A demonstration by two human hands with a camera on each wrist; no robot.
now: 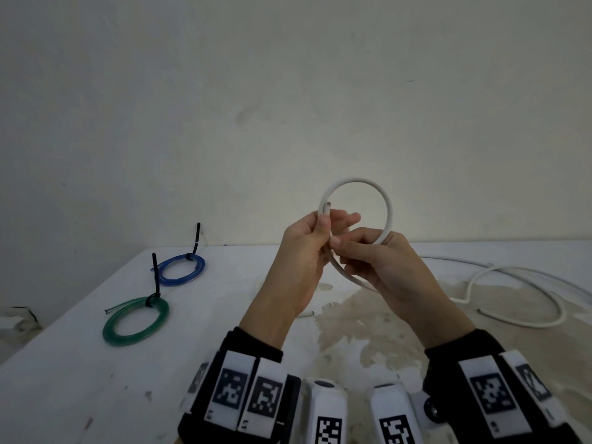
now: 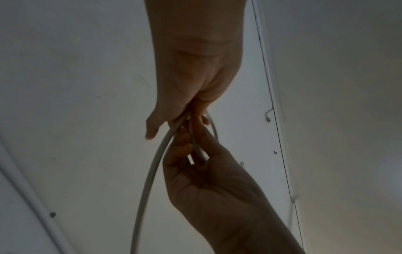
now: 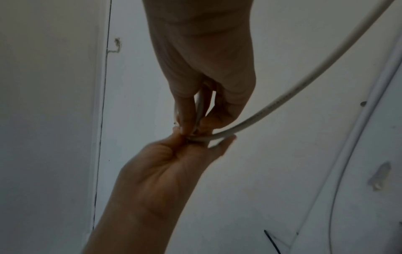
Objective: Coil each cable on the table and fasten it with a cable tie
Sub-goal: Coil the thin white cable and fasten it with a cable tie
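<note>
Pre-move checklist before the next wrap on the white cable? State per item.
1. Left hand pinches the cable end against the loop: ok.
2. Right hand grips the white cable where the loop crosses: ok.
3. First loop closed and held above the table: ok.
4. Loose remainder lies untangled on the table: cannot tell, partly out of frame.
5. Spare cable tie within reach: cannot tell, none clearly seen.
6. Green coil and blue coil tied, out of the way: ok.
</note>
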